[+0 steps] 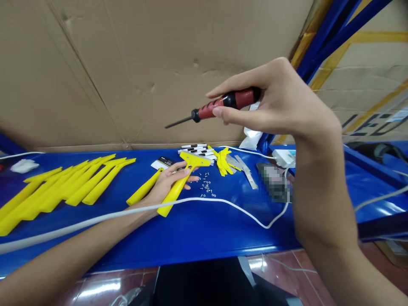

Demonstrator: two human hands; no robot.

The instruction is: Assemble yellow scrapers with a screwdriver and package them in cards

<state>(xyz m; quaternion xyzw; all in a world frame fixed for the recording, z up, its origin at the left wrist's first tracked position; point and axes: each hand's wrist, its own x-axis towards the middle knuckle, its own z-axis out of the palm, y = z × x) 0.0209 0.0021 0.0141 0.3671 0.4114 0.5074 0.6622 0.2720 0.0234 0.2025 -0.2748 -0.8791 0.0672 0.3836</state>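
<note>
A yellow scraper [176, 190] lies across my left hand [165, 182], its wide head tilted up and two small screws showing in it. My fingers are closed round its handle. Raised well above the table, my right hand [255, 97] grips a screwdriver [219, 105] with a red and black handle, its thin shaft pointing left and clear of the scraper. Small loose screws [206, 185] are scattered just right of my left hand. Another yellow handle [145, 187] rests beside my left wrist.
Several yellow scraper handles [57, 187] lie in a row at the left. Behind the screws are yellow blade pieces [224, 161], black-and-white pens [196, 148] and metal strips [246, 171]. A phone [274, 182] lies at right. A white cable [197, 199] crosses the blue table [204, 238]; cardboard [127, 76] stands behind.
</note>
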